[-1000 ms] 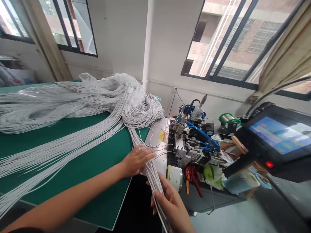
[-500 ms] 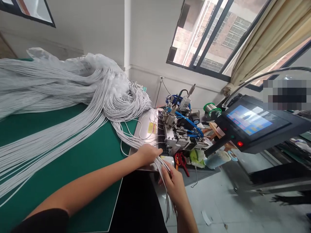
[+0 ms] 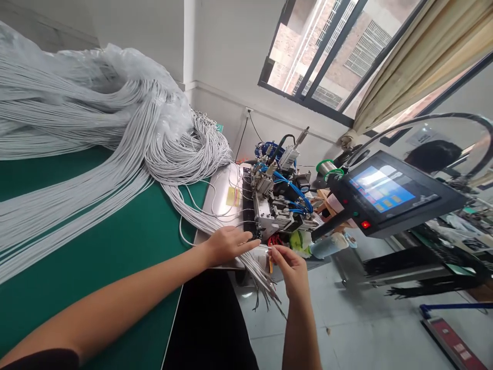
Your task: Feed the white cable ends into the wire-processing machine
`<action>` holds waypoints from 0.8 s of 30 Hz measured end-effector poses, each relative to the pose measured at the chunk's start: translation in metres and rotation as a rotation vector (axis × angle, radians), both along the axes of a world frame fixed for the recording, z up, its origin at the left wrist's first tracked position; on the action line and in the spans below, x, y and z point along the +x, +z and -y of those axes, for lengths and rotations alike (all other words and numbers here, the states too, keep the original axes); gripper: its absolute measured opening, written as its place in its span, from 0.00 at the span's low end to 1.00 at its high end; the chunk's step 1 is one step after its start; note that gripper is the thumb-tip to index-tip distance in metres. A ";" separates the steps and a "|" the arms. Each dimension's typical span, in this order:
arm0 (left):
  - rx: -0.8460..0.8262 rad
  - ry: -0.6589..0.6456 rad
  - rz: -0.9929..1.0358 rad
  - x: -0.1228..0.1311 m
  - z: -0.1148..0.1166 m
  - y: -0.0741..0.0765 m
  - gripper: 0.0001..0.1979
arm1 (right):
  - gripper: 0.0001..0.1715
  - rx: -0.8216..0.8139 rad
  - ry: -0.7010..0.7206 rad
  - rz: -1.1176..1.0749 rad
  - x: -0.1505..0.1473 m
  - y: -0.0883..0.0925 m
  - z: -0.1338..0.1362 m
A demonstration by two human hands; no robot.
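My left hand [image 3: 230, 244] lies across a bundle of thin white cables [image 3: 194, 216] at the near edge of the machine's metal base plate [image 3: 219, 192]. Its visible fingers are stretched out over the strands; what its underside touches is hidden. Just to the right, my right hand [image 3: 293, 270] pinches the end of a single white cable between thumb and fingertips. The bundle's loose ends [image 3: 265, 288], darker at the tips, fan out below both hands. Past my fingertips stands a benchtop machine [image 3: 275, 198] with metal cylinders and blue air tubes.
A large heap of white cables [image 3: 111, 128], partly under clear plastic, covers the green tabletop [image 3: 127, 226]. A control screen [image 3: 385, 187] with a lit red button stands right of the machine. Behind it are a wire spool [image 3: 328, 168] and part of another person's head [image 3: 435, 154].
My right hand has let go of the bundle's ends, moved up and now pinches one cable. My left fingers have straightened over the bundle. The view has shifted slightly.
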State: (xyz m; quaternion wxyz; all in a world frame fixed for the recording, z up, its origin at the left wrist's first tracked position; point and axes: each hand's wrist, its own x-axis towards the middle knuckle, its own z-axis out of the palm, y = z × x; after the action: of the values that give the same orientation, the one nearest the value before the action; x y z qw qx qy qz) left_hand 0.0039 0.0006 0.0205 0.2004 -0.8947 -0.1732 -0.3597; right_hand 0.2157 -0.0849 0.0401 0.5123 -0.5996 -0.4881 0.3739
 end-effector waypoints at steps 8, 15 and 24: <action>0.026 0.001 -0.014 -0.002 0.003 0.001 0.16 | 0.22 0.010 0.132 -0.036 0.017 -0.005 -0.027; -0.005 0.085 0.046 -0.003 0.008 -0.001 0.13 | 0.23 -0.013 0.160 0.021 0.023 0.000 -0.039; -0.047 0.037 0.071 0.001 0.008 -0.008 0.11 | 0.23 -0.041 0.131 -0.287 0.007 -0.014 -0.052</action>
State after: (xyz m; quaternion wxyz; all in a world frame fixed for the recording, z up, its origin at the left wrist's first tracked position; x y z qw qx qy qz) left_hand 0.0052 -0.0075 0.0122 0.1794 -0.8824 -0.2051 -0.3835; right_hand 0.2229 -0.0324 0.0261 0.5390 -0.5171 -0.4401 0.4984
